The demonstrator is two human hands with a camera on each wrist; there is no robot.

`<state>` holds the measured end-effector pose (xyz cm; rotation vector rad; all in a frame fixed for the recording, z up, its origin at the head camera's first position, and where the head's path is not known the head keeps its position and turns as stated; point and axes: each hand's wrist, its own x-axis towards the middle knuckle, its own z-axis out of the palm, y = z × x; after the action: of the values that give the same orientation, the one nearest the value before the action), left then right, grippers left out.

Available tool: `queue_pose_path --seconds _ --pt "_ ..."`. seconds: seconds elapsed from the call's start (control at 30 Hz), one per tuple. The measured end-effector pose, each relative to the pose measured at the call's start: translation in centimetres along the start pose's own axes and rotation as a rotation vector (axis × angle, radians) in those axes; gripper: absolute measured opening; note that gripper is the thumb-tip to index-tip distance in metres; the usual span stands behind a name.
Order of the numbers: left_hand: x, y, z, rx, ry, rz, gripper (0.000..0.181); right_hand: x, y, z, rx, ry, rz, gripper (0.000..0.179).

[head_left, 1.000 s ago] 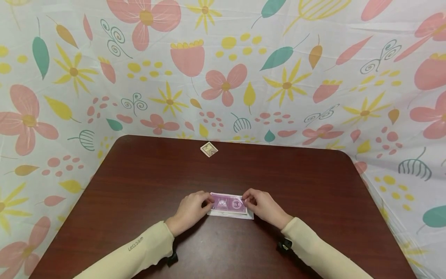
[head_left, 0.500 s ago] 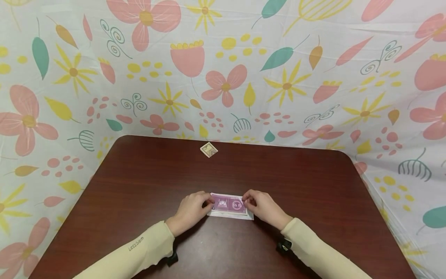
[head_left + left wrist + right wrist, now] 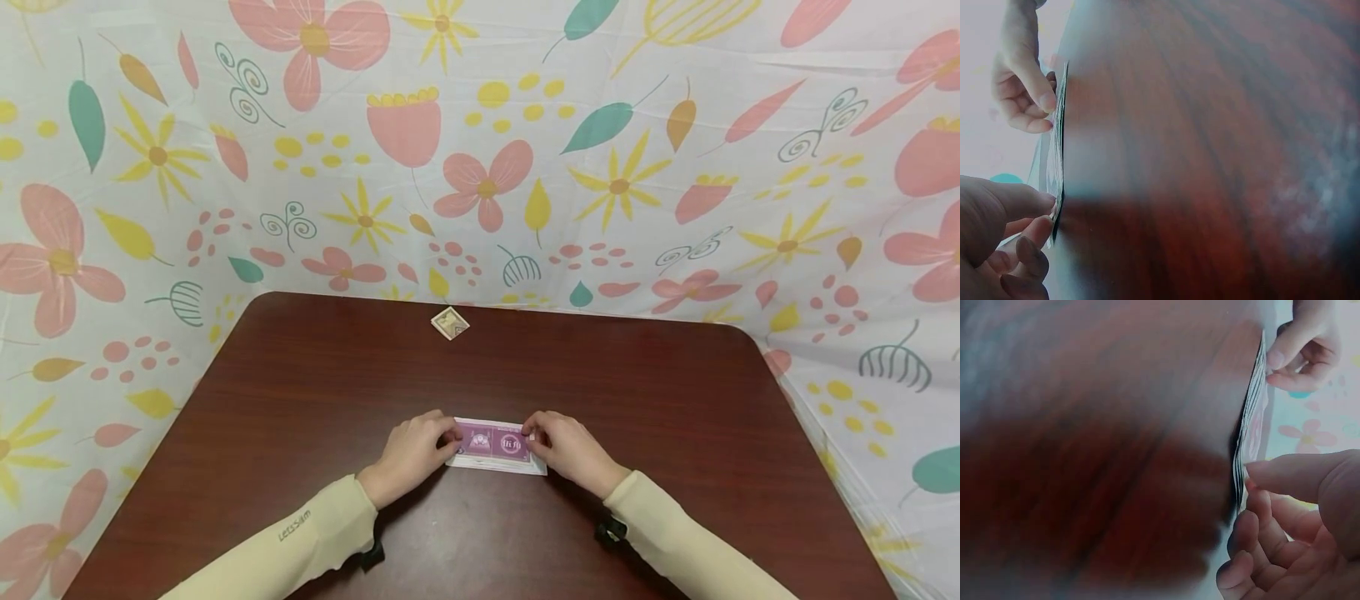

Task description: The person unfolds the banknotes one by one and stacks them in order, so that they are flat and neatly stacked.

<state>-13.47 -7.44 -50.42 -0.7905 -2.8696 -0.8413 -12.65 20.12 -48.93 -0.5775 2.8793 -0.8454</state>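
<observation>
A stack of purple-topped paper play banknotes [image 3: 493, 442] lies on the table near its middle, white edges showing along the near side. My left hand [image 3: 411, 450] pinches the left end of the banknotes, with thumb and curled fingers at the edge. At the right end, my right hand [image 3: 573, 450] pinches the same stack. In the left wrist view the banknotes [image 3: 1058, 150] appear edge-on as thin layers, thumb and index finger meeting at the near end. Several fanned layers of the banknotes [image 3: 1249, 425] show in the right wrist view, beside the right thumb.
A small folded, yellowish paper diamond [image 3: 450, 323] lies near the far edge of the dark reddish-brown table [image 3: 337, 367]. Behind the table hangs a white cloth [image 3: 480, 100] printed with flowers and leaves.
My right hand has shifted very slightly to the right and nearer at its end of the stack. The left hand stays almost still; the folded paper has not moved.
</observation>
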Motion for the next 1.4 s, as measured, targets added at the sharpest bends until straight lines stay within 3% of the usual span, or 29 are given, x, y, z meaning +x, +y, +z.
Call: queue_pose_path --seconds 0.17,0.33,0.6,1.03,1.4 --pt "-0.1 -0.2 0.1 0.016 0.02 0.008 0.006 -0.1 0.7 -0.5 -0.004 -0.018 -0.078 0.014" --pt "0.0 -0.9 -0.1 0.046 0.05 0.016 0.006 -0.2 1.1 -0.6 -0.011 -0.05 -0.088 0.017" --pt "1.6 -2.6 -0.8 0.095 0.112 -0.02 0.004 -0.1 1.3 -0.6 -0.008 -0.062 -0.099 0.018" --pt "8.0 -6.7 -2.7 0.04 0.166 -0.153 0.01 -0.1 1.2 -0.7 -0.013 -0.066 -0.106 0.018" --pt "13.2 -8.1 -3.6 0.022 0.165 -0.272 0.017 -0.2 1.2 -0.7 -0.004 -0.084 -0.081 0.019"
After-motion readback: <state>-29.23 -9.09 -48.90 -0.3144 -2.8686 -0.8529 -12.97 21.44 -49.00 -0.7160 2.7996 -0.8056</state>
